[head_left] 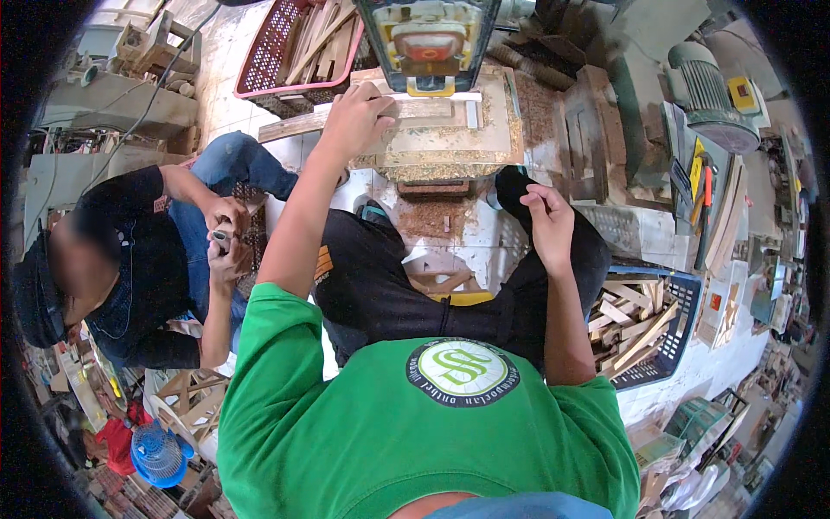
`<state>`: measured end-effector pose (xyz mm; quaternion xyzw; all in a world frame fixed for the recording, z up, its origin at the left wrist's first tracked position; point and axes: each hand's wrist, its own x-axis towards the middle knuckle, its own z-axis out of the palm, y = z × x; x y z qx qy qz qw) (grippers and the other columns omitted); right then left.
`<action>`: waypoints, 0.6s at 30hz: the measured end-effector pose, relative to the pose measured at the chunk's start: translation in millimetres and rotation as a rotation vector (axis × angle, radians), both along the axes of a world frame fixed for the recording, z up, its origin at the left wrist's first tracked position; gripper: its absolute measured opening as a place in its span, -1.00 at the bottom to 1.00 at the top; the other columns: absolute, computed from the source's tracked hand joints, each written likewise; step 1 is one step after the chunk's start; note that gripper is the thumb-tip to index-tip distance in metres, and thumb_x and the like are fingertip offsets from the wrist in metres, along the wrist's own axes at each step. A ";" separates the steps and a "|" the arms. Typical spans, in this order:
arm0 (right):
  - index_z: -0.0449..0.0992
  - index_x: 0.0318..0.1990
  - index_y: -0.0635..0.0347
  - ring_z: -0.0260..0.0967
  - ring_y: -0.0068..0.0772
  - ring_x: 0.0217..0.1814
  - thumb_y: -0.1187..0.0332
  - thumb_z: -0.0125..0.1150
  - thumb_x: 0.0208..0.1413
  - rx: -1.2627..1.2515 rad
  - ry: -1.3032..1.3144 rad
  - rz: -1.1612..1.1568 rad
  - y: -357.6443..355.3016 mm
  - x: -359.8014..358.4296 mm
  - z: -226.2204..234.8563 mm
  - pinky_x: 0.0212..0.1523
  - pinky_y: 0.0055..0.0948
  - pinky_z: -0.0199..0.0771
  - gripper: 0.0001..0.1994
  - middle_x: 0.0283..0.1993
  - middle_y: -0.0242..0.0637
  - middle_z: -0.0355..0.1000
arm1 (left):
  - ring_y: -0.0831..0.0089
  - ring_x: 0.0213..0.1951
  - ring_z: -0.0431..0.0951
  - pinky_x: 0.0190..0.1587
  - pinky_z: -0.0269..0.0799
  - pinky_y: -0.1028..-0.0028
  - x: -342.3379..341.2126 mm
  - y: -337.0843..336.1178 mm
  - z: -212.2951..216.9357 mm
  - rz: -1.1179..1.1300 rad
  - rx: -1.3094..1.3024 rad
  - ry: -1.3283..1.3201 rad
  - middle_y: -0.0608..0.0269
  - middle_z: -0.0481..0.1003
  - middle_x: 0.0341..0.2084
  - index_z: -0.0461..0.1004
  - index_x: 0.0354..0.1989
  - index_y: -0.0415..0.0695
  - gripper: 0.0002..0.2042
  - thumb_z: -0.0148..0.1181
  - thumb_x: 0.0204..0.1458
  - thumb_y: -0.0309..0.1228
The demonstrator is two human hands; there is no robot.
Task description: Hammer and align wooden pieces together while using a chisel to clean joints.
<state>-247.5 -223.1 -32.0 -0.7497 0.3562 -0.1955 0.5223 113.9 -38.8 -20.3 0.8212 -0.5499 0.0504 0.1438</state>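
My left hand [354, 119] reaches forward to the machine's work table [380, 162]. Its fingers are bent over a long wooden strip [290, 127], which lies across the table and sticks out past its left side. The strip's right part is beneath the machine head [428, 43], near a white block [472, 115]. Sawdust is scattered over the table top. Above my right knee, well apart from the table, my right hand [551, 227] is raised with its fingers curled in and nothing visible in them.
Beyond the table's left side stands a red crate [251, 73] of wooden pieces. A dark blue crate [683, 333] of offcuts is by my right leg. Another person [143, 251] sits close on my left, holding a small object. A green motor [705, 91] is at the far right.
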 end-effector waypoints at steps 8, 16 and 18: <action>0.62 -0.01 0.38 0.56 -0.49 -0.06 0.40 0.18 0.37 0.078 -0.102 0.010 0.1 4.6 7.7 0.04 -0.49 0.50 -0.78 -0.13 -0.23 0.65 | 0.14 0.12 0.52 0.07 0.41 0.09 -8.2 -14.5 -1.6 0.039 0.039 0.089 0.15 0.56 -0.05 0.70 0.01 0.05 -0.65 0.43 0.04 -0.19; 0.62 -0.14 0.29 0.53 -0.54 -0.06 0.40 0.24 0.35 -0.168 -0.486 -0.006 -50.3 64.2 117.8 0.10 -0.42 0.51 -0.87 -0.19 -0.40 0.61 | 0.10 0.19 0.49 0.20 0.38 0.09 -0.7 -23.8 -20.6 -0.002 -0.008 0.189 0.07 0.58 0.10 0.69 0.03 0.02 -0.61 0.47 0.00 -0.21; 0.63 -0.01 0.26 0.52 -0.49 -0.03 0.34 0.27 0.34 -0.394 -0.574 0.051 -100.6 93.0 168.0 0.05 -0.40 0.55 -0.80 -0.13 -0.38 0.60 | 0.12 0.19 0.50 0.21 0.37 0.09 7.2 -22.3 -41.7 0.005 -0.084 0.310 0.11 0.60 0.05 0.68 0.04 0.02 -0.59 0.49 -0.02 -0.22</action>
